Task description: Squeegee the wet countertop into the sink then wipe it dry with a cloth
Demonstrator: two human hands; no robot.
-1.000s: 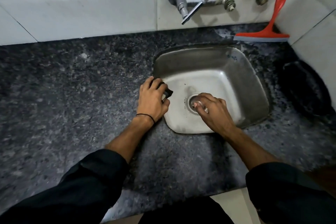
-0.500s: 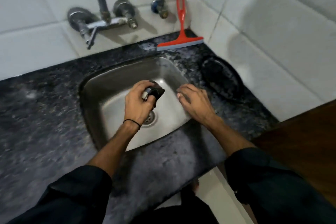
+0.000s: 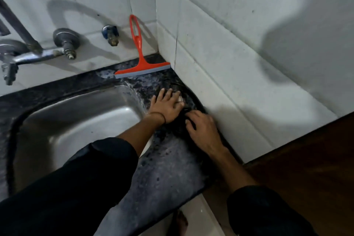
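An orange squeegee [image 3: 142, 62] stands with its blade on the wet, dark speckled countertop [image 3: 168, 168] and its handle leaning on the back wall tiles, in the corner behind the steel sink [image 3: 76, 117]. Nobody holds it. Right of the sink a dark, cloth-like thing [image 3: 179, 128] lies against the side wall. My left hand [image 3: 166, 105] rests flat on it with fingers spread. My right hand [image 3: 203, 130] is just beside it, fingers curled into the dark material. What exactly the dark thing is, I cannot tell.
A metal tap [image 3: 38, 55] and a small valve [image 3: 111, 34] stick out of the back wall above the sink. White tiled side wall [image 3: 239, 67] closes the counter on the right. A brown wooden surface [image 3: 306, 159] lies beyond. A bare foot [image 3: 180, 222] shows below the counter edge.
Both hands left the sink basin and moved right onto the dark thing beside the wall. The view swung right. The squeegee has stayed put.
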